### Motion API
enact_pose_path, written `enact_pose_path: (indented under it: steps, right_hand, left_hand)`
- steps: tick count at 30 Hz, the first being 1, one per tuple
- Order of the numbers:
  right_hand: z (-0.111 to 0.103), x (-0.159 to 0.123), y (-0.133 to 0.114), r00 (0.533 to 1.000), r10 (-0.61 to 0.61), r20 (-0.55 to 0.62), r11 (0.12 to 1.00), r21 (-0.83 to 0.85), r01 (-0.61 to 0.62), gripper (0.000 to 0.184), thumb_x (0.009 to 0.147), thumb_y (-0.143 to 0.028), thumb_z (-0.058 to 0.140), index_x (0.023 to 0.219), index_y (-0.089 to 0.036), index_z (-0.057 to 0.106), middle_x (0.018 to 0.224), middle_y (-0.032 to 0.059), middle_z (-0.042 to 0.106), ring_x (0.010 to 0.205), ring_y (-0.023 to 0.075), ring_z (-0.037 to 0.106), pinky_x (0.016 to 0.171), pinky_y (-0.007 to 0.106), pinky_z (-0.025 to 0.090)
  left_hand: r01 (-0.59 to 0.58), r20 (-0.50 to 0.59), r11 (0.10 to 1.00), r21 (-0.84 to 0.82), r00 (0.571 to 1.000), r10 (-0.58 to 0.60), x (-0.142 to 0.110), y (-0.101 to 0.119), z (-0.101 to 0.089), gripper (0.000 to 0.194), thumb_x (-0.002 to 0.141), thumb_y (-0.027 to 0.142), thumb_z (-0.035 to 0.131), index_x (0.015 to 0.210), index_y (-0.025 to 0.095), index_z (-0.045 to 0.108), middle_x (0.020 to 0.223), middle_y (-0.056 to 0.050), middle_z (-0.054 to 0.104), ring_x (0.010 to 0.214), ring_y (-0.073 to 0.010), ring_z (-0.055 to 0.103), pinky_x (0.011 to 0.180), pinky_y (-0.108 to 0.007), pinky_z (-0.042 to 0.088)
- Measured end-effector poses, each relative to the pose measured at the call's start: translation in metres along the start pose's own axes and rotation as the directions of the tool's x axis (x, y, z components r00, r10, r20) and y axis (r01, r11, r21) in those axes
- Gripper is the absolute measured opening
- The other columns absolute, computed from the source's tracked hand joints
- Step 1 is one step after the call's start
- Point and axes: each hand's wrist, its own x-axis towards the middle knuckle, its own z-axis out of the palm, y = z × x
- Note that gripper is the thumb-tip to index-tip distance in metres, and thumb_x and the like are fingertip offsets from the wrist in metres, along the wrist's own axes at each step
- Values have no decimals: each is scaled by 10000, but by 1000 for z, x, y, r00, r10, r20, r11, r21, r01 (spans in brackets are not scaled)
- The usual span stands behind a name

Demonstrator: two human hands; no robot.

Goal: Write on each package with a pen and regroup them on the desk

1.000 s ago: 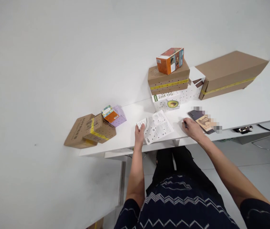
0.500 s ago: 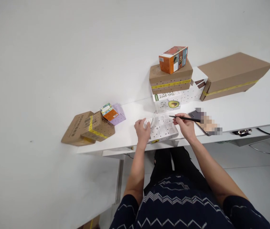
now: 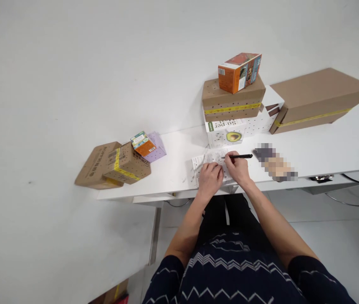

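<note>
A printed white sheet of paper (image 3: pixel 200 162) lies near the front edge of the white table (image 3: pixel 325 143). My left hand (image 3: pixel 210 177) rests on the sheet, its fingers curled down and pressing it. My right hand (image 3: pixel 237 168) sits just to the right, closed round a black pen (image 3: pixel 238 156) that lies almost level, its tip pointing left over the paper. Both hands nearly touch.
Behind the paper stands a white avocado-print box (image 3: pixel 227 133) with a brown taped box (image 3: pixel 233 99) and an orange carton (image 3: pixel 239 71) stacked on it. A large brown box (image 3: pixel 319 99) sits at the right. At the left end are brown boxes (image 3: pixel 112 165), a small orange carton (image 3: pixel 142 143) and a lilac box (image 3: pixel 156 147). A blurred dark item (image 3: pixel 274 162) lies right of my hands.
My right hand picked up the pen from beside the dark item and brought it over the paper. My left hand slid from the sheet's left edge to its middle. The view shifted slightly.
</note>
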Motion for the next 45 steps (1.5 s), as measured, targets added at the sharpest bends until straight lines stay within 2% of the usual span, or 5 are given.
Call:
enact_pose_path:
  steps: [24, 32, 35, 38, 45]
  right_hand:
    - [1, 1, 0, 998, -35, 45, 999, -36, 37, 210, 845, -395, 457, 789, -213, 545, 530, -21, 545, 503, 156, 536, 559, 258, 410]
    - [-13, 0, 31, 961, 10, -277, 988, 149, 32, 296, 926, -425, 393, 1038, -192, 537, 869, 65, 651, 591, 151, 580, 559, 278, 465]
    - [-30, 0, 53, 962, -250, -108, 934, -290, 210, 323, 938, -273, 357, 1153, -164, 571, 1093, 151, 645, 903, 240, 604, 794, 378, 480]
    - [-41, -1, 68, 937, -271, 220, 691, -633, 348, 418, 882, -137, 387, 1261, -150, 561, 1250, 172, 603, 1128, 329, 491, 910, 463, 406]
    - [-32, -2, 73, 906, -191, 378, 439, -792, 424, 511, 850, -127, 419, 1342, -220, 523, 1357, 104, 555, 1232, 375, 383, 906, 475, 376]
  left_hand:
    - [5, -14, 1000, -15, 1000, -5, -1, 1, 0, 204, 906, 193, 492, 964, 181, 688, 979, -86, 668, 933, -223, 564, 855, -383, 485]
    - [-3, -28, 1000, -15, 1000, 2, -2, 0, 1, 217, 915, 203, 474, 972, 193, 684, 980, -96, 668, 933, -221, 575, 825, -391, 492]
    - [-7, -28, 1000, -18, 1000, 6, -2, -1, 2, 216, 910, 194, 471, 955, 196, 682, 977, -95, 667, 935, -220, 581, 828, -391, 494]
    - [-15, -34, 1000, -7, 999, 15, -2, -2, 3, 209, 905, 182, 475, 939, 197, 681, 968, -93, 666, 928, -221, 583, 829, -391, 497]
    - [-27, -48, 1000, 6, 999, 27, -2, -1, 2, 194, 896, 165, 489, 931, 194, 677, 964, -85, 670, 917, -215, 580, 836, -380, 494]
